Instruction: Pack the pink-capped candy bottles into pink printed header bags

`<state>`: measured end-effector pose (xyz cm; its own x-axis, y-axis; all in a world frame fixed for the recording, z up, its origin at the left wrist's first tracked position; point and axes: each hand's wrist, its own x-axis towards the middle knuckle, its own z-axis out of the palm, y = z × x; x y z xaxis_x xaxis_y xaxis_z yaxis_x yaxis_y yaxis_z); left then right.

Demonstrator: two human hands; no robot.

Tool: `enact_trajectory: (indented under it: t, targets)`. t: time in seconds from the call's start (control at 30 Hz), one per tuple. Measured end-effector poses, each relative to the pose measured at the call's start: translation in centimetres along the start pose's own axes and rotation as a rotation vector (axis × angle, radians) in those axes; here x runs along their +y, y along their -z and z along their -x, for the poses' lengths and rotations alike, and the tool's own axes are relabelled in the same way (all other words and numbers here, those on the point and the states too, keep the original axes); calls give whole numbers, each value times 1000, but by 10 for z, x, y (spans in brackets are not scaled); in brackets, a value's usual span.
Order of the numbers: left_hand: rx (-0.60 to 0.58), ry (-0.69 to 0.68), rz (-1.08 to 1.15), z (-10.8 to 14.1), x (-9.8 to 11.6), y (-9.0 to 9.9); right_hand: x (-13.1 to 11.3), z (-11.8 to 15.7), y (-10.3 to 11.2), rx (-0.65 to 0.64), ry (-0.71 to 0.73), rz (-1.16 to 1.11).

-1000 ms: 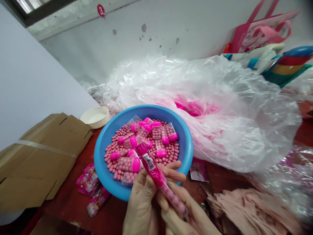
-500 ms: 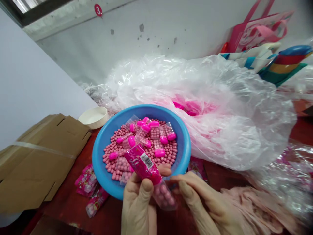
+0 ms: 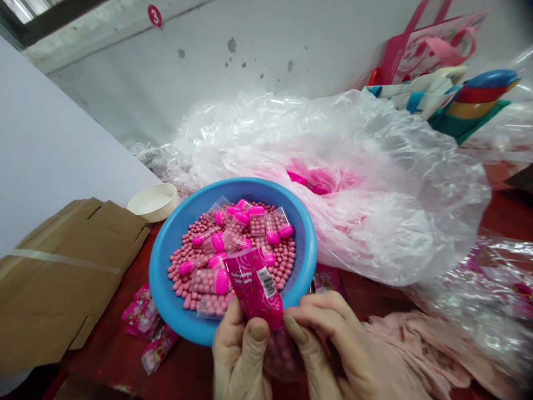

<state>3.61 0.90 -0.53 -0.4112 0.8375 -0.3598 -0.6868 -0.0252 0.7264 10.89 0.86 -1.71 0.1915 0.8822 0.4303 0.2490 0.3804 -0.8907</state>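
Basin (image 3: 306,244) on table (image 3: 104,361), beads (image 3: 285,255) and capped containers (image 3: 208,280) in it; cardboard (image 3: 75,278) left, sachets (image 3: 141,314) between; dish (image 3: 154,201) behind-left; plastic sheeting (image 3: 395,211) behind-right; cloth (image 3: 420,344) front-right; packet (image 3: 254,286) at basin's near side, between left hand (image 3: 244,350) and right hand (image 3: 333,339)

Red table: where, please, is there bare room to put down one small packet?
The red table shows bare between the small pink packets and the left hand, in front of the blue basin; a narrow strip also shows between those packets and the cardboard. Crowded: behind the basin, crumpled plastic; at right, pink cloth.
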Motion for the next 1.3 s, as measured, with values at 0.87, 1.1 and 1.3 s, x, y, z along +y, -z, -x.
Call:
enact_trajectory:
  t: [0.87,1.1,1.3]
  targets:
    - [427,40,-98,7,-2,-11,11,-3,-16,106,-145,-363]
    - [461,-8,-94,10,-12,-15,6,4,-24,218,-229,-311]
    - [470,0,-183,11,-16,-11,8,-4,-16,25,-280,-290]
